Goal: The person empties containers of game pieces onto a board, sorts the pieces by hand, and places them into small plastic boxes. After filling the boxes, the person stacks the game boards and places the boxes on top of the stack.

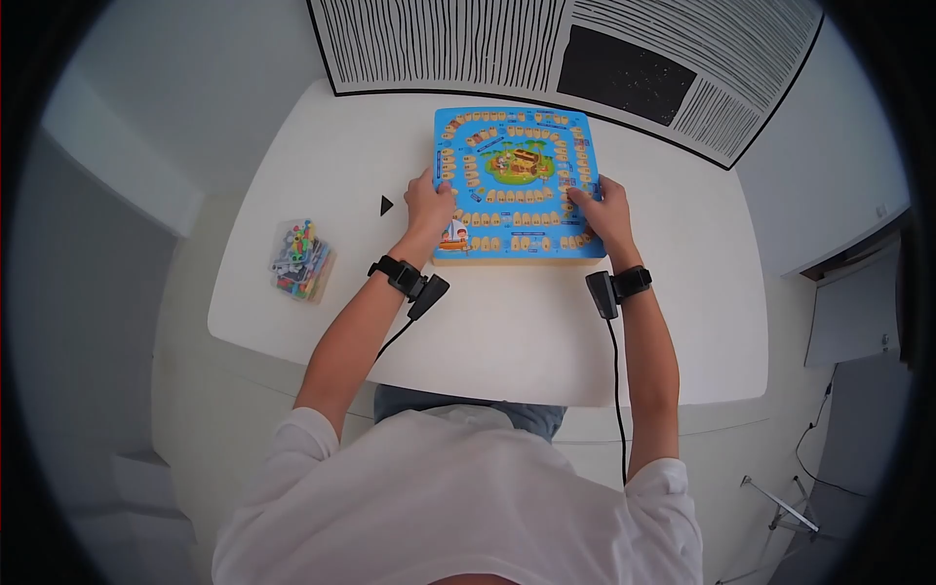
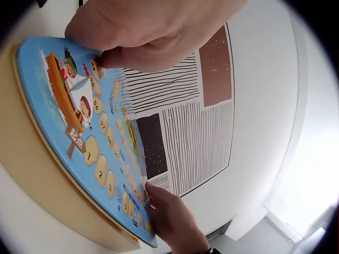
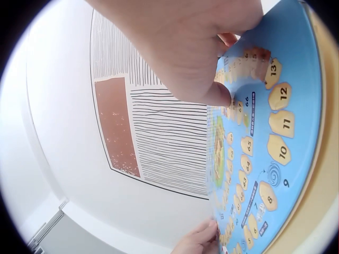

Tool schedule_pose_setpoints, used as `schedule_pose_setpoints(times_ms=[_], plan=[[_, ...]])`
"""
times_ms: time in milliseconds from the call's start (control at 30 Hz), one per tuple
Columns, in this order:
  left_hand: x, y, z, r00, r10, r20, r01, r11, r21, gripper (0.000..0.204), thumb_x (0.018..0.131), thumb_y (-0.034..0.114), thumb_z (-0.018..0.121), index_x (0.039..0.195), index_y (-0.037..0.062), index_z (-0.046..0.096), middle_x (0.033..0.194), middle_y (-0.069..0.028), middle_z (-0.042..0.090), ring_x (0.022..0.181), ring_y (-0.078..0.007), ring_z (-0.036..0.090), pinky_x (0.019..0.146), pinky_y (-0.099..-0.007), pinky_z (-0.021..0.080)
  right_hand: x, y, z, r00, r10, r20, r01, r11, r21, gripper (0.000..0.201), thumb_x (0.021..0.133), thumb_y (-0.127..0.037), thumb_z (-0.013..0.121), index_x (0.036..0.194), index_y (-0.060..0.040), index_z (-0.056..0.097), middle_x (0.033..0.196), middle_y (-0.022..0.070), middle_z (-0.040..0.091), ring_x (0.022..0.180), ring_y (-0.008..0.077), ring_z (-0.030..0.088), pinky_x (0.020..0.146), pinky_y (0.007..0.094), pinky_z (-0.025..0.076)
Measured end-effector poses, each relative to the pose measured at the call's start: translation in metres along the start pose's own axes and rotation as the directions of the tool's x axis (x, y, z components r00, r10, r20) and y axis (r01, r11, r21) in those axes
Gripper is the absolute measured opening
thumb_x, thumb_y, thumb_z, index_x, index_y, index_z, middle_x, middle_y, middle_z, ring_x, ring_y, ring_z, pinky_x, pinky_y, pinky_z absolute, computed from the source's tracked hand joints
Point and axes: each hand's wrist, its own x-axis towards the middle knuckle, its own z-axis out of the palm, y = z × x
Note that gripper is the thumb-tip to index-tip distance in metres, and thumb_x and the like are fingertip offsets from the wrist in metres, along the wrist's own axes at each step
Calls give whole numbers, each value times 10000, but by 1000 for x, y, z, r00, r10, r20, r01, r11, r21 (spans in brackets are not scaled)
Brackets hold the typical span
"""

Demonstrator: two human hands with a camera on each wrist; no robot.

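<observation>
A blue game board (image 1: 517,229) with a numbered path lies on top of a thick pale box body on the white table. My left hand (image 1: 427,207) grips its left side, thumb on the printed face. On the opposite side my right hand (image 1: 609,213) holds the edge, its thumb also on top. The left wrist view has the left hand (image 2: 143,26) beside the sailboat picture on the board (image 2: 106,174), with the right hand (image 2: 172,217) across from it. In the right wrist view, the right hand (image 3: 185,42) covers part of the board (image 3: 296,174); its fingertips underneath are hidden.
A clear plastic container (image 1: 300,261) with colourful small pieces stands at the left of the white table (image 1: 487,331). A small black triangle (image 1: 386,206) lies between it and the board. Behind the table's far edge is a panel with black lines (image 1: 439,49).
</observation>
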Motion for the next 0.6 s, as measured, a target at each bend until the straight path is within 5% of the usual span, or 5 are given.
schedule_pose_setpoints(times_ms=[100,367,600], plan=[[8,-11,3,998,-31,-53,38,992,122,324,1023,135,582,1333,71,652,1263,-259,632,1232,-422,537,1035,-537,471,-2,-4,5,997,82,2,-82,996,15,526,915,-339,781,1241,65,696,973,157,753,751,199,726,680,344,600],[-2,17,0,991,-83,-101,111,942,317,366,981,181,613,1338,124,669,1416,-206,475,1314,-415,432,1088,-566,422,20,46,22,999,28,41,-39,961,274,619,951,-385,772,1357,63,640,1094,148,743,878,193,723,719,322,585],[12,-8,6,989,-109,96,114,993,-42,444,949,98,588,1387,33,630,1400,-246,460,1304,-359,515,1046,-447,520,11,35,20,978,199,66,-206,972,117,916,925,-485,781,1571,72,446,1233,214,717,1058,236,720,891,366,584]])
